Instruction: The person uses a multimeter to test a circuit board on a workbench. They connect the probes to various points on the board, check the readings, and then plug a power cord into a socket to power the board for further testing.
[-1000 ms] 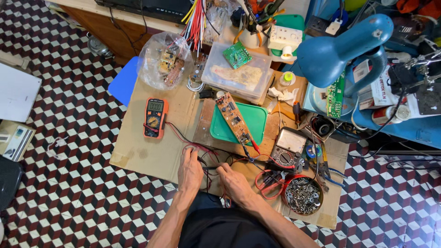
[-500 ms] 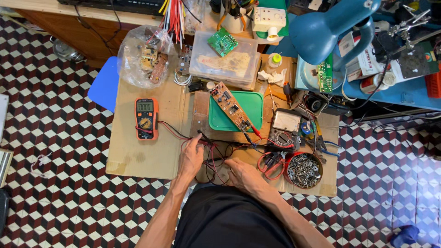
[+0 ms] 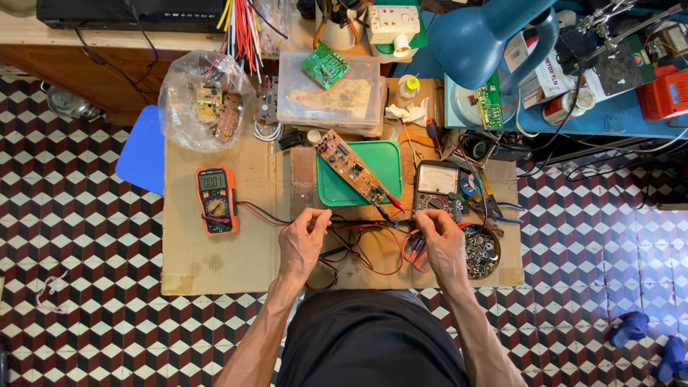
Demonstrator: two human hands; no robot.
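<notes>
Bare cardboard on worktop [image 3: 215,265] at near-left corner; checkered floor open beyond left edge. One orange multimeter [image 3: 216,200] lying flat, test leads [image 3: 344,240] trailing right. Left hand [image 3: 304,240], grip pressed together, pinching leads. Green tray [image 3: 390,165] carrying one long circuit board [image 3: 351,166], set diagonally. Clear box [image 3: 331,100] behind, one green board on lid. Right hand [image 3: 438,240], grip pinching a probe at leads' right end. Round tin [image 3: 481,251] of screws touching right hand.
</notes>
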